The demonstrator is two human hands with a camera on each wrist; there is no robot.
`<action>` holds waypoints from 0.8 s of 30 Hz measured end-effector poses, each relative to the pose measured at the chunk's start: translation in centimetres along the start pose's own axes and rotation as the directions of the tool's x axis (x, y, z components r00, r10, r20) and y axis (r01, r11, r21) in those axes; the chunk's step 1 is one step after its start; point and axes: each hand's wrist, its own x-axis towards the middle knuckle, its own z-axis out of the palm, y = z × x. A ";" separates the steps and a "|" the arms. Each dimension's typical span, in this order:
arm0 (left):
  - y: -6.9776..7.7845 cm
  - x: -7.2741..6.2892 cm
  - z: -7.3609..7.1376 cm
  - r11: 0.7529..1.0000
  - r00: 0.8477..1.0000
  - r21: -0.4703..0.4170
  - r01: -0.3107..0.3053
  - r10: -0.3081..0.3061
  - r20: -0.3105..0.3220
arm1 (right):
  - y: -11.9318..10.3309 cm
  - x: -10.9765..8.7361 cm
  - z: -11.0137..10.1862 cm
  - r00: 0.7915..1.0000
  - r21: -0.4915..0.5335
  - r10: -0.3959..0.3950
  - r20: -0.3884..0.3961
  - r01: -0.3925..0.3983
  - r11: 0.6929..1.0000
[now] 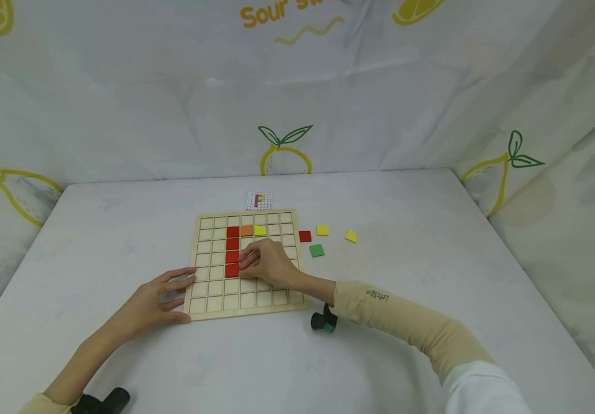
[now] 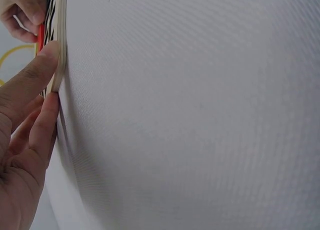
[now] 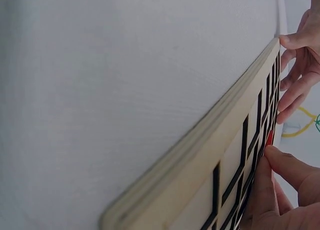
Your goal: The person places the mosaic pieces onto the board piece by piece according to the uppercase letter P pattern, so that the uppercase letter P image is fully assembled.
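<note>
A wooden grid board [image 1: 230, 314] lies on the white table. A column of red square tiles fills several of its cells, with an orange tile [image 1: 246, 230] and a yellow tile [image 1: 260, 230] beside the top one. My right hand [image 1: 271, 264] is over the board, thumb and fingertips drawn together at the lowest red tile [image 1: 232, 270]; in the right wrist view the red tile [image 3: 270, 138] shows at the thumb tip. My left hand [image 1: 149, 302] touches the board's left edge, its fingers spread and its thumb near the front corner.
Right of the board lie a loose red tile [image 1: 304, 236], a yellow square [image 1: 322, 230], a green tile [image 1: 317, 250] and a yellow corner-cut piece [image 1: 351, 236]. Behind the board is a small pattern card [image 1: 259, 200]. A lemon-print cloth [image 1: 173, 115] hangs behind the table.
</note>
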 end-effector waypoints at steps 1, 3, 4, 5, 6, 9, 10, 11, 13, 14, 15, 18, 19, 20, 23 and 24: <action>0.0 0.0 0.0 1.000 1.000 0.003 0.003 -0.003 0.000 | 0.0 0.0 0.0 1.000 -0.005 -0.001 0.002 0.001 1.000; 0.0 0.0 0.0 1.000 1.000 0.007 0.004 -0.004 0.000 | 0.0 0.0 0.0 1.000 -0.011 -0.001 0.003 0.001 1.000; 0.0 0.0 0.0 1.000 1.000 0.008 0.002 -0.002 0.001 | -0.1 0.0 0.0 1.000 -0.013 -0.001 0.003 0.001 1.000; 0.0 0.0 0.0 1.000 1.000 0.007 0.003 -0.003 -0.001 | -0.1 0.0 0.0 1.000 -0.016 -0.004 0.004 0.004 1.000; 0.0 0.0 0.0 1.000 1.000 0.009 0.002 -0.002 -0.001 | -0.1 0.0 -0.1 1.000 -0.019 -0.003 0.003 0.003 1.000; 0.1 0.0 0.0 1.000 1.000 0.011 -0.013 0.013 -0.001 | -0.2 -0.2 -0.2 1.000 -0.013 -0.003 0.004 0.003 1.000; 0.1 0.0 0.0 1.000 1.000 0.009 -0.017 0.017 -0.002 | -0.2 -0.2 -0.3 1.000 -0.010 -0.004 0.005 0.004 1.000; 0.1 0.0 0.0 1.000 1.000 0.007 -0.021 0.021 -0.004 | -0.1 -0.3 -0.5 1.000 -0.005 0.001 0.007 -0.001 1.000; 0.0 0.0 0.0 1.000 1.000 -0.001 -0.030 0.030 -0.001 | 0.1 -0.5 -0.9 1.000 -0.004 0.017 0.011 -0.017 1.000; 0.0 0.0 0.0 1.000 1.000 -0.004 -0.031 0.031 -0.001 | 0.2 -0.6 -1.2 0.999 0.000 0.029 0.014 -0.029 1.000; 0.0 0.0 0.0 1.000 1.000 -0.007 -0.030 0.030 -0.001 | 0.4 -0.7 -1.6 0.999 0.002 0.040 0.017 -0.040 0.999; 0.1 0.0 0.0 1.000 1.000 -0.014 -0.025 0.025 0.000 | 0.8 -1.2 -3.2 0.996 0.021 0.083 0.033 -0.084 0.996; 0.1 0.0 0.0 1.000 1.000 -0.008 -0.023 0.023 0.000 | 0.9 -1.4 -3.8 0.995 0.037 0.088 0.037 -0.089 0.995; 0.1 0.0 0.0 1.000 1.000 -0.007 -0.019 0.019 -0.001 | 1.1 -1.6 -4.4 0.995 0.055 0.096 0.038 -0.098 0.994; 0.2 0.0 0.0 1.000 1.000 0.003 -0.013 0.013 -0.001 | 1.7 -2.1 -6.5 0.994 0.121 0.104 0.026 -0.107 0.987; 0.2 0.0 0.0 1.000 1.000 0.008 -0.014 0.014 -0.002 | 2.1 -2.2 -7.2 0.995 0.142 0.097 0.017 -0.099 0.985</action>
